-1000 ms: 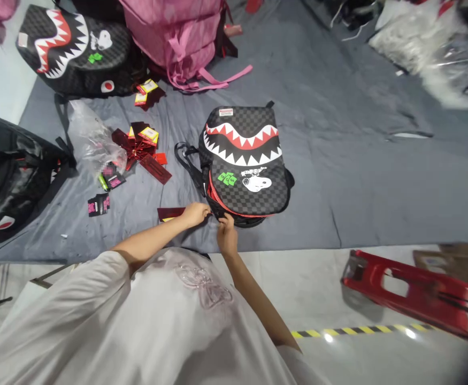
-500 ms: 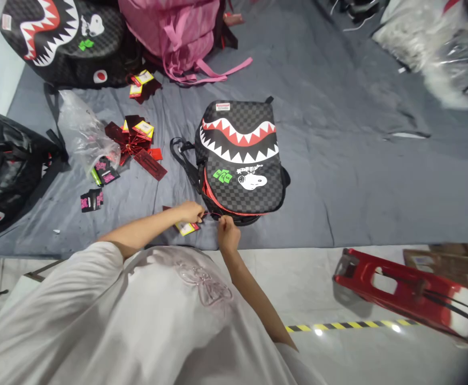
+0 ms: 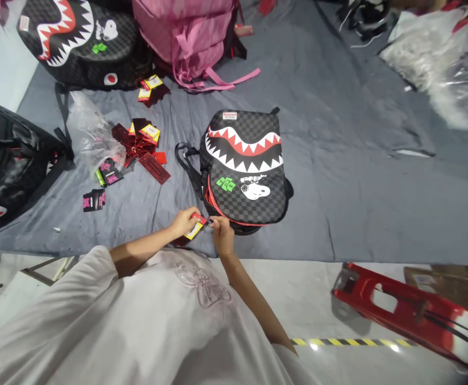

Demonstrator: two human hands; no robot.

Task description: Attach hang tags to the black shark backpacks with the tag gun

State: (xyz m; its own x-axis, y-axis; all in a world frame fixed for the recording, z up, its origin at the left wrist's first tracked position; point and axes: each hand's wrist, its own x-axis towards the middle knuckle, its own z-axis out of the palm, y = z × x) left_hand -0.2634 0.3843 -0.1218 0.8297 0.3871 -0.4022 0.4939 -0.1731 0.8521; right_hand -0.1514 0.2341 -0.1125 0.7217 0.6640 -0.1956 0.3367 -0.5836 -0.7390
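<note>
A grey cloth (image 3: 358, 176) covers a work table set above a pale floor (image 3: 301, 299), where striped yellow-and-black tape (image 3: 350, 342) runs past a red piece of equipment (image 3: 406, 307). At the table's near edge, a person in a pale shirt (image 3: 145, 326) works with both hands close together beside a black checkered backpack (image 3: 244, 166) that lies front side up, its shark-mouth print and white cartoon dog showing. The backpack sits just ahead of the hands and mostly to the right, its lower left corner nearest the fingers; red trim shows along its left and lower edges. The left hand (image 3: 185, 222) is closed, thumb and fingers pinching a red-and-yellow tag (image 3: 194, 231), which lies between the two hands, just off that corner. The right hand (image 3: 222, 235) is curled, its fingertips beside the tag and the backpack's lower edge; whether they have closed on anything is too small to tell. To the left on the cloth, a fanned bundle of red tags (image 3: 137, 144) rests against a clear plastic bag (image 3: 91, 128), near small black-and-pink cards (image 3: 94, 200). Beyond them, a second checkered backpack (image 3: 77, 45) stands beside a pink backpack (image 3: 197, 40).
</note>
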